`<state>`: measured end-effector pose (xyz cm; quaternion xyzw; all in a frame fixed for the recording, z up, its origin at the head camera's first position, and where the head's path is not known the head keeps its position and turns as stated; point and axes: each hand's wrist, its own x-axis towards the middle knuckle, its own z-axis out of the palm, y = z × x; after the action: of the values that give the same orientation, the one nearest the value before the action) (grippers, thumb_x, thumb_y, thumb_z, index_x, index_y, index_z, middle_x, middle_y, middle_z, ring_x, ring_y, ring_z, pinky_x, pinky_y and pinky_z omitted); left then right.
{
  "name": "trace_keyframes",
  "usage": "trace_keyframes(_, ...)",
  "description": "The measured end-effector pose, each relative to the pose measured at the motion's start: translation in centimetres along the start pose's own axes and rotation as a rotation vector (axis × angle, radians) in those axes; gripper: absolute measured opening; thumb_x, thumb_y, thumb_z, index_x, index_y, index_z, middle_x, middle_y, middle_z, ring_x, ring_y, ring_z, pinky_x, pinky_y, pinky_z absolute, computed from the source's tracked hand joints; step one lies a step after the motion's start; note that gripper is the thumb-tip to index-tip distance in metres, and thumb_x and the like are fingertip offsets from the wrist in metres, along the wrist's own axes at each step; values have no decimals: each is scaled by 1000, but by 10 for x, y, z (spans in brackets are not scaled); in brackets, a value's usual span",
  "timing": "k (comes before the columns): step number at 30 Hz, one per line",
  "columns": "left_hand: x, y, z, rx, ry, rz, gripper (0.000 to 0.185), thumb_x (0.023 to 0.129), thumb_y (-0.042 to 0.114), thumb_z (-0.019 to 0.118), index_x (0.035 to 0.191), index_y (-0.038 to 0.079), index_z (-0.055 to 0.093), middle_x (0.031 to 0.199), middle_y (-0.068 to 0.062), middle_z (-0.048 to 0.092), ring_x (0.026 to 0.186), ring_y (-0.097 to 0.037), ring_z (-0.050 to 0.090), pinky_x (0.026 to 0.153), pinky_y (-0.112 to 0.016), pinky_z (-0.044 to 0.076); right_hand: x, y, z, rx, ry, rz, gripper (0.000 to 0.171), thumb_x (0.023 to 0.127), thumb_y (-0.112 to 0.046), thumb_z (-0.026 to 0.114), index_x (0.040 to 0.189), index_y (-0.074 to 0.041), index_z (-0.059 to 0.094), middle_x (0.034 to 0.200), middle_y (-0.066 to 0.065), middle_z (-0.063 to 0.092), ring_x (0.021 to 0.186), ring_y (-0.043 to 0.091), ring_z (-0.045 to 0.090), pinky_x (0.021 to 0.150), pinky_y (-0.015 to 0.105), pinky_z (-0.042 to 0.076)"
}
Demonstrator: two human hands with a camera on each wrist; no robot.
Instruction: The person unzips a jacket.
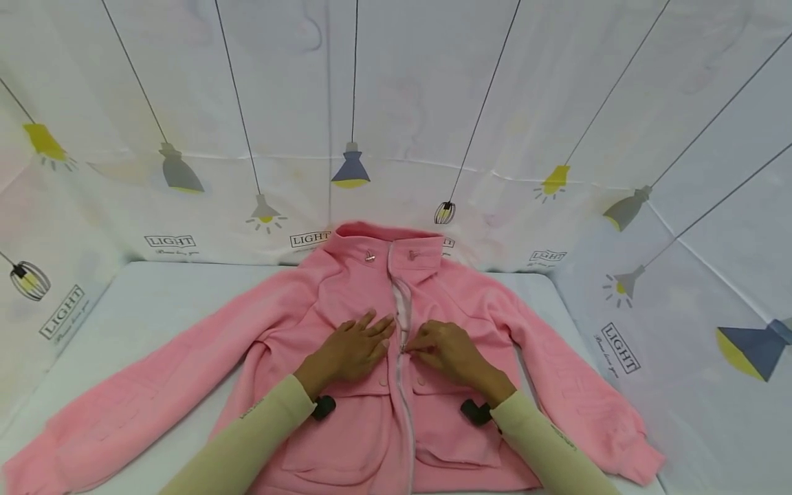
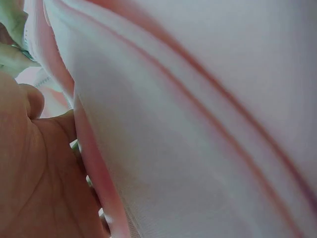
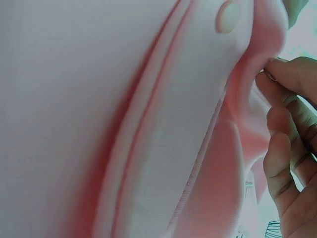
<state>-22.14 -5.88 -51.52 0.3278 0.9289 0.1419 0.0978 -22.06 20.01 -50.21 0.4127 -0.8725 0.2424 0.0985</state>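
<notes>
A pink zip-front jacket [image 1: 346, 295] lies flat, front up, on a white surface, sleeves spread out to both sides. My left hand [image 1: 354, 347] rests flat on the left chest panel beside the zipper, fingers straight. My right hand [image 1: 447, 349] has curled fingers [image 3: 290, 74] that pinch the zipper pull [image 1: 403, 349] at mid-chest. The zipper is closed below that point and open above it up to the collar [image 1: 391, 249]. In the left wrist view pink fabric [image 2: 198, 124] fills the frame next to my palm [image 2: 34, 178]. The right wrist view shows a snap button [image 3: 228, 17] on the pink cloth.
White cloth walls printed with hanging lamps and the word LIGHT [image 1: 170, 242] enclose the surface on three sides. The left sleeve [image 1: 124, 405] reaches the near left corner, the right sleeve [image 1: 588, 392] the near right. Black wrist cameras [image 1: 323, 408] sit on both forearms.
</notes>
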Motion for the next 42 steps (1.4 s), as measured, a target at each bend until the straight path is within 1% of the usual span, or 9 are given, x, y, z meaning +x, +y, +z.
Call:
trace_keyframes(5,0,1,-1,-3,5,-9,54,117,36,30,167,16,37,175,-2,33,164,-38,25,127,-62,31,-1,-6,-4,122,23,45,14,92,-9,84,102,-18,88,86,-7,73,72,2,61,64,20,51)
trace_keyframes(8,0,1,-1,-1,9,-7,54,117,35,30,166,15,39,174,-3,34,164,-38,26,126,-62,32,-2,-10,-6,161,26,60,14,93,-10,82,105,-17,87,87,-8,72,70,-1,57,62,17,49)
trace_keyframes(15,0,4,0,20,6,-13,54,118,36,29,167,16,36,175,-1,33,164,-36,25,127,-61,31,-8,-27,-8,238,14,53,20,94,-3,78,106,-16,87,86,-10,70,69,-2,54,60,21,51)
trace_keyframes(21,2,3,2,19,3,-11,54,117,36,29,167,17,36,175,-2,33,164,-36,25,127,-61,31,-19,-35,-10,162,21,-30,24,88,1,79,103,-17,88,81,-11,66,67,7,56,61,12,44)
trace_keyframes(25,3,2,3,17,-9,-18,54,117,36,27,168,17,35,175,-1,32,165,-36,23,128,-61,30,-27,-38,-13,123,8,-38,25,86,-1,82,103,-18,88,83,-11,67,69,10,57,63,12,42)
trace_keyframes(29,3,0,5,25,-4,-16,55,118,37,24,168,17,35,175,-1,31,165,-35,23,128,-60,30,-33,-42,-14,122,-3,-39,22,87,-5,86,103,-19,88,87,-11,69,71,8,57,64,10,42)
trace_keyframes(35,2,0,5,40,1,-7,54,118,36,27,167,16,37,175,-2,33,164,-37,24,127,-60,31,-38,-44,-10,175,49,-62,21,86,-5,87,103,-18,88,86,-10,70,69,3,55,60,10,43)
trace_keyframes(38,2,0,4,40,4,-7,54,118,36,28,167,16,37,175,-2,33,164,-37,24,127,-60,31,-40,-46,-9,195,58,-42,21,87,-5,86,103,-19,87,86,-10,70,69,-1,53,59,10,43)
trace_keyframes(42,2,0,3,34,-4,-11,55,118,37,27,167,16,36,175,-1,32,165,-36,23,127,-60,30,-44,-49,-7,195,36,-25,23,89,-5,84,105,-21,87,87,-13,69,70,-4,52,61,9,43)
